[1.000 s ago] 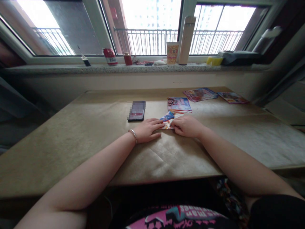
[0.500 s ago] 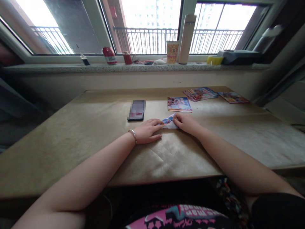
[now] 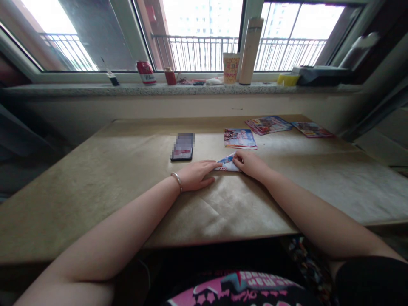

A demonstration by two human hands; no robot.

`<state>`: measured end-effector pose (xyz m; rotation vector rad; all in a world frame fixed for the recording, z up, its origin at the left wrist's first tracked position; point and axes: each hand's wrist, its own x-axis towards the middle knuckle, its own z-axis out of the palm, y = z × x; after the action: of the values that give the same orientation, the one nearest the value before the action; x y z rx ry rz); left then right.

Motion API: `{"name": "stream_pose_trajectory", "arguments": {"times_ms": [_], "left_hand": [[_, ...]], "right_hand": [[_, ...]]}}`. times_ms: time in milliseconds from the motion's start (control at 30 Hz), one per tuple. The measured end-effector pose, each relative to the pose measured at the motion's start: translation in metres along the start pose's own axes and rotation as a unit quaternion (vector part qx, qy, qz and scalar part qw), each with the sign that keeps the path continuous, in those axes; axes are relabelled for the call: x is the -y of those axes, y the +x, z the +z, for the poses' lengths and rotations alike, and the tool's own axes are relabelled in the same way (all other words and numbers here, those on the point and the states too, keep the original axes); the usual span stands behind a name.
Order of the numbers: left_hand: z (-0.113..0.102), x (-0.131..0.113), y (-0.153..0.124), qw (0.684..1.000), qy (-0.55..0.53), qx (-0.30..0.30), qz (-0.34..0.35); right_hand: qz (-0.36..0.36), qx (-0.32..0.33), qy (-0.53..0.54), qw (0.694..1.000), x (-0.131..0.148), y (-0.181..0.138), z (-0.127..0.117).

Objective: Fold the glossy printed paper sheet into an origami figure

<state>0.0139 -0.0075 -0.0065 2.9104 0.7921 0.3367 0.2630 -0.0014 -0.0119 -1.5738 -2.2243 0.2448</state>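
A folded piece of printed paper (image 3: pixel 228 164), blue and white, lies on the table between my two hands. My left hand (image 3: pixel 197 175), with a silver bangle at the wrist, rests flat with its fingers stretched out, the fingertips on the paper's left end. At the paper's right side my right hand (image 3: pixel 248 163) pinches its upper edge between thumb and fingers. Just beyond the paper lies a stack of printed sheets (image 3: pixel 239 138). A phone (image 3: pixel 182 147) lies beyond my left hand.
More printed leaflets (image 3: pixel 268 125) and another small pile (image 3: pixel 312 129) lie at the table's far right. On the granite windowsill (image 3: pixel 127 90) stand a red can (image 3: pixel 146 73), a red jar (image 3: pixel 170 77), a patterned cup (image 3: pixel 230 68), a tall flask (image 3: pixel 251 51) and a yellow tape roll (image 3: pixel 287 80).
The paper's upper flap now lies flatter, showing more white and some print at its left end. My left fingers have straightened slightly; my right hand has barely shifted.
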Motion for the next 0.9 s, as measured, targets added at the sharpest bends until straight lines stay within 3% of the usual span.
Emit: {"name": "stream_pose_trajectory", "arguments": {"times_ms": [233,733,833,900], "left_hand": [[0.001,0.001,0.000,0.999,0.024,-0.009,0.031],[0.002,-0.002,0.002,0.999,0.038,0.014,0.027],[0.002,-0.003,0.002,0.999,0.044,0.020,0.025],[0.002,-0.005,0.002,0.998,0.046,0.026,0.025]], "right_hand": [[-0.028,0.011,-0.037,0.999,-0.005,0.000,-0.002],[0.009,0.046,-0.106,0.993,-0.009,0.001,-0.009],[0.023,0.019,-0.155,0.988,-0.004,-0.003,-0.016],[-0.007,-0.023,-0.194,0.981,0.003,-0.007,-0.020]]}}
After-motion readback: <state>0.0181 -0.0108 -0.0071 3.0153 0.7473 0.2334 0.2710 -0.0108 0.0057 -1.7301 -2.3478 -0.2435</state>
